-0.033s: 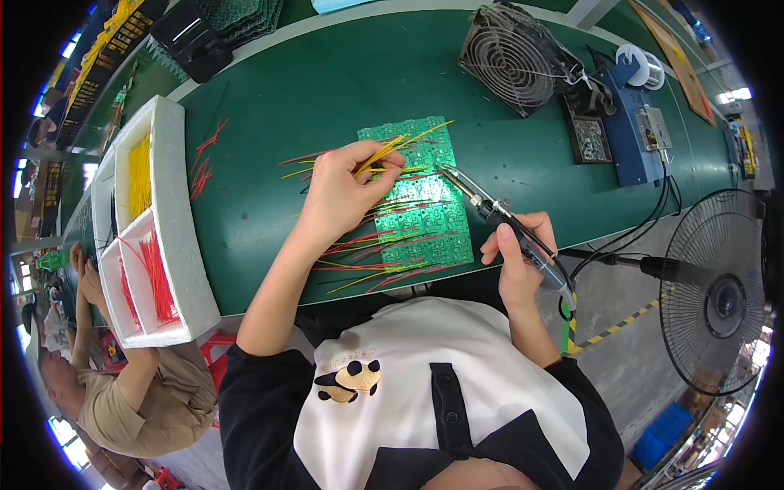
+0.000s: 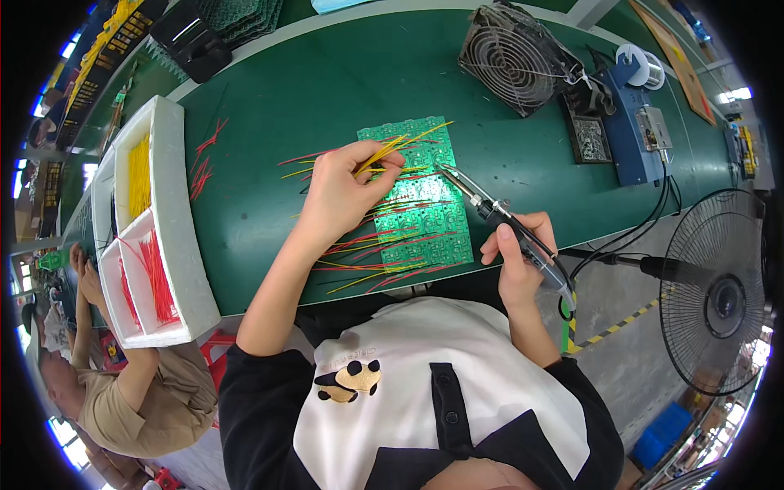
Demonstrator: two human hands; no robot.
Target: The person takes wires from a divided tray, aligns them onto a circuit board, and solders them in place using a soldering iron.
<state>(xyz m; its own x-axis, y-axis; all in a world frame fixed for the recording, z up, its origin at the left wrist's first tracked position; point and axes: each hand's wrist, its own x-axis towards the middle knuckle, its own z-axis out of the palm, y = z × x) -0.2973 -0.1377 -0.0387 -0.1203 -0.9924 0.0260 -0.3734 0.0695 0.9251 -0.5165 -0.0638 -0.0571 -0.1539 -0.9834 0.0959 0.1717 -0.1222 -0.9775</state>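
A green circuit board panel [image 2: 429, 214] lies on the dark green bench [image 2: 327, 82]. Red and yellow wire leads [image 2: 359, 269] stick out from its left and lower edges. My left hand [image 2: 339, 194] rests over the board's upper left and pinches a small bundle of yellow wires [image 2: 390, 151]. My right hand [image 2: 518, 260] grips a black-handled soldering iron [image 2: 498, 216]. Its metal tip points up-left and meets the board near the bundle, just right of my left fingers. The iron's cable runs off to the right.
A white foam tray [image 2: 178, 245] with yellow and red wires sits at the left, with loose red wires [image 2: 202, 163] beside it. A grilled extractor fan [image 2: 510, 57], a blue soldering station [image 2: 633, 131] and a solder spool [image 2: 641, 67] stand behind. A standing fan [image 2: 719, 294] is at the right, another person [image 2: 122, 392] at the lower left.
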